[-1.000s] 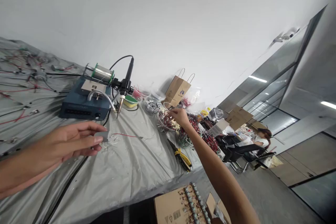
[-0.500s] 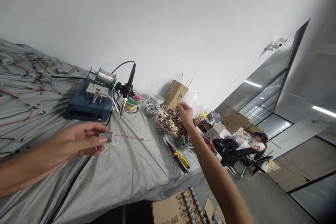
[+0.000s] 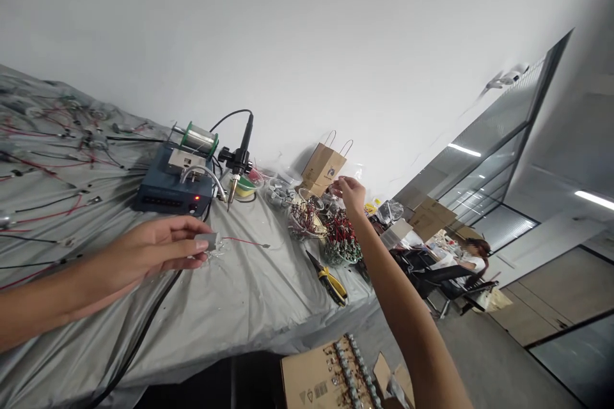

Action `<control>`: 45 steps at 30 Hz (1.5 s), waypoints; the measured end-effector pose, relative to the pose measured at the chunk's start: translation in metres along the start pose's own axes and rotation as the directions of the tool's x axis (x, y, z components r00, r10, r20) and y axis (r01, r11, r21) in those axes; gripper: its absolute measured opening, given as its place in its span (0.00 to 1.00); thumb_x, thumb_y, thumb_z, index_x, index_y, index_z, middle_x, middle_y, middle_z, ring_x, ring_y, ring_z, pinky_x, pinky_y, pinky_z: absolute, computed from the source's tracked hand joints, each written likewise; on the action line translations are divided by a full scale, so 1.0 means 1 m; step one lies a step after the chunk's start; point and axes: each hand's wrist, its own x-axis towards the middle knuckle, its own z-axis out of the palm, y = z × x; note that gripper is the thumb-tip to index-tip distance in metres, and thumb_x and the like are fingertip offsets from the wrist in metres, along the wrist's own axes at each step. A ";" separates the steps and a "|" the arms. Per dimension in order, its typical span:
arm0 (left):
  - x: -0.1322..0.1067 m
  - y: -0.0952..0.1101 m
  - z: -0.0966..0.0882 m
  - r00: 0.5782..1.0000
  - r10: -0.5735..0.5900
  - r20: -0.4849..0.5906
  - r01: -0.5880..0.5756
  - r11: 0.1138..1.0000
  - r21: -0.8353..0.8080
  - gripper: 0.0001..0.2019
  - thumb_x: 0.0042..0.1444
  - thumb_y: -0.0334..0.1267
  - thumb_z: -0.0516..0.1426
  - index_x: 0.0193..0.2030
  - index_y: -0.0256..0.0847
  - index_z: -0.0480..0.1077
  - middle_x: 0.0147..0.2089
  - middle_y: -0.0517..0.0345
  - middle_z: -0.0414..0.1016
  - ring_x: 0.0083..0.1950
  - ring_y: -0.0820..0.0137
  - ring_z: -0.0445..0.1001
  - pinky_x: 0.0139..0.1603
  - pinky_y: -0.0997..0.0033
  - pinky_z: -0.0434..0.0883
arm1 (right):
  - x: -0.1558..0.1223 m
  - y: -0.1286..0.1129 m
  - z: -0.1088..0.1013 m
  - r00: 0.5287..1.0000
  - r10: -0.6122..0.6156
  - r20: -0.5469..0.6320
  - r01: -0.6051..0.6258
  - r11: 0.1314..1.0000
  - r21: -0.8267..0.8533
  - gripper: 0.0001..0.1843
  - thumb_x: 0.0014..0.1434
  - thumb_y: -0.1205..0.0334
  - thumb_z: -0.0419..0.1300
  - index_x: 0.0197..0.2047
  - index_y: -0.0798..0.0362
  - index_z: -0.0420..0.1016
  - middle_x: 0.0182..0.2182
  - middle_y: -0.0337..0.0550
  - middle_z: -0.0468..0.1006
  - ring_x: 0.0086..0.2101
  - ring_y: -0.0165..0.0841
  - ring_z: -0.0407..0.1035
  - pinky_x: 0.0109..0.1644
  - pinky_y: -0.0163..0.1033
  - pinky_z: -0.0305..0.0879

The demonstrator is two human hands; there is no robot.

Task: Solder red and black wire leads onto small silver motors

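Observation:
My left hand (image 3: 167, 246) is closed on a small grey motor (image 3: 207, 241) above the covered table. A red wire (image 3: 244, 241) runs out to the right from the motor's end. My right hand (image 3: 351, 192) is raised over the bundles of red and green wires (image 3: 341, 236), in front of a brown paper bag (image 3: 322, 166). Its fingers are pinched together; whatever they hold is too small to make out. Between the hands stands a blue soldering station (image 3: 167, 182) with a solder spool (image 3: 197, 138) and a soldering iron (image 3: 244, 147) pointing down.
Yellow-and-black pliers (image 3: 329, 278) lie near the table edge. More motors and wires (image 3: 67, 140) spread over the left side of the grey table cover (image 3: 230, 307). A cardboard box (image 3: 311, 383) with rows of motors stands below. A person (image 3: 472, 262) sits in the background.
My right hand has moved slightly right and up from the wire containers. My left hand keeps hold of the motor. A red light now shows on the soldering station, and the view has shifted slightly.

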 end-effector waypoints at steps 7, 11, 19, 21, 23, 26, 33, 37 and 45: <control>-0.004 0.005 0.002 0.999 0.001 -0.038 -0.003 0.999 -0.049 0.29 0.41 0.51 0.80 0.47 0.40 0.82 0.44 0.58 0.83 0.46 0.67 0.83 0.51 0.74 0.82 | -0.030 -0.023 0.025 0.992 -0.110 0.063 0.100 0.983 0.153 0.15 0.73 0.55 0.66 0.55 0.55 0.78 0.47 0.45 0.83 0.42 0.35 0.80 0.46 0.44 0.82; -0.002 0.005 0.002 0.996 0.084 -0.020 -0.086 0.993 -0.081 0.17 0.53 0.42 0.76 0.48 0.39 0.83 0.41 0.60 0.81 0.44 0.70 0.82 0.52 0.71 0.82 | -0.055 -0.035 0.052 0.960 -0.150 0.237 0.094 0.969 0.230 0.13 0.65 0.55 0.73 0.44 0.56 0.79 0.41 0.43 0.85 0.40 0.35 0.82 0.46 0.44 0.81; 0.002 0.004 0.001 0.997 0.067 -0.050 -0.069 0.997 -0.038 0.18 0.52 0.37 0.76 0.49 0.37 0.82 0.39 0.57 0.83 0.41 0.69 0.83 0.45 0.73 0.80 | -0.093 -0.015 0.113 0.831 -0.130 0.541 0.070 0.989 0.130 0.13 0.44 0.57 0.77 0.30 0.51 0.80 0.32 0.45 0.88 0.32 0.38 0.81 0.39 0.42 0.77; 0.004 0.003 0.002 0.996 0.073 -0.049 -0.074 0.997 -0.029 0.20 0.50 0.37 0.77 0.49 0.37 0.82 0.37 0.58 0.83 0.39 0.70 0.82 0.43 0.73 0.79 | -0.105 -0.008 0.121 0.811 -0.131 0.570 0.123 0.991 0.052 0.08 0.46 0.60 0.74 0.28 0.51 0.81 0.30 0.44 0.87 0.31 0.38 0.79 0.38 0.41 0.74; 0.006 0.002 0.002 0.995 0.082 -0.060 -0.083 0.996 -0.020 0.19 0.52 0.39 0.76 0.48 0.38 0.81 0.36 0.60 0.82 0.38 0.70 0.82 0.42 0.73 0.79 | -0.116 -0.004 0.123 0.797 -0.144 0.587 0.197 0.980 -0.028 0.03 0.48 0.64 0.72 0.27 0.51 0.82 0.27 0.43 0.84 0.29 0.37 0.76 0.37 0.41 0.71; 0.007 0.003 0.003 0.990 0.105 -0.099 -0.107 0.994 -0.013 0.17 0.55 0.42 0.75 0.48 0.40 0.82 0.38 0.62 0.81 0.40 0.72 0.82 0.43 0.75 0.80 | -0.129 -0.006 0.121 0.776 -0.182 0.604 0.300 0.949 -0.098 0.09 0.52 0.70 0.67 0.35 0.49 0.87 0.28 0.42 0.84 0.27 0.36 0.73 0.39 0.43 0.68; 0.009 0.007 0.002 0.977 0.136 -0.162 -0.136 0.991 0.011 0.18 0.50 0.46 0.77 0.45 0.42 0.83 0.38 0.63 0.82 0.39 0.73 0.83 0.43 0.78 0.81 | -0.124 -0.024 0.132 0.750 -0.222 0.623 0.306 0.952 -0.029 0.11 0.59 0.65 0.65 0.38 0.45 0.92 0.43 0.47 0.89 0.41 0.44 0.81 0.49 0.48 0.72; 0.012 0.005 0.002 0.970 0.156 -0.189 -0.147 0.987 0.061 0.17 0.52 0.45 0.76 0.45 0.41 0.83 0.33 0.62 0.82 0.34 0.74 0.80 0.37 0.79 0.79 | -0.115 -0.030 0.146 0.740 -0.182 0.648 0.150 0.983 0.106 0.10 0.57 0.55 0.71 0.40 0.45 0.92 0.48 0.45 0.90 0.50 0.45 0.83 0.57 0.48 0.75; 0.014 0.008 0.010 0.951 0.182 -0.251 -0.166 0.983 0.084 0.15 0.53 0.42 0.75 0.45 0.41 0.83 0.36 0.60 0.82 0.36 0.71 0.83 0.40 0.72 0.82 | -0.115 -0.021 0.167 0.857 -0.112 0.503 -0.048 0.954 0.295 0.09 0.60 0.54 0.67 0.36 0.49 0.83 0.37 0.43 0.86 0.35 0.35 0.78 0.42 0.42 0.73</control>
